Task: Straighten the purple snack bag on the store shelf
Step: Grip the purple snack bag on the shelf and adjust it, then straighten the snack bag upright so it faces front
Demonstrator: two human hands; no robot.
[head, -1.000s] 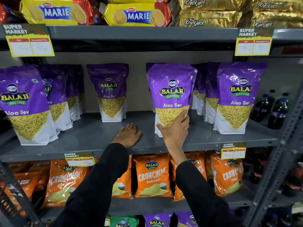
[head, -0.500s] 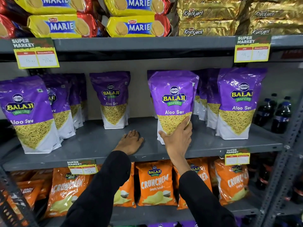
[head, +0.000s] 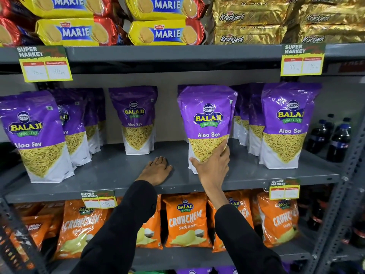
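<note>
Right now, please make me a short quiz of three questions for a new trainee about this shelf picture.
1. True or false: the left hand lies flat on the grey shelf.
2. Which hand touches the purple Aloo Sev bag? A) left B) right C) both
3. Fill in: the orange packets below are on the shelf ____ the purple bags.

Key:
1. True; it holds nothing.
2. B; the right hand grips the bag's lower front.
3. under

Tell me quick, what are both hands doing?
Left hand: open, flat on the shelf, holding nothing.
Right hand: gripping the bottom of the purple snack bag.
</note>
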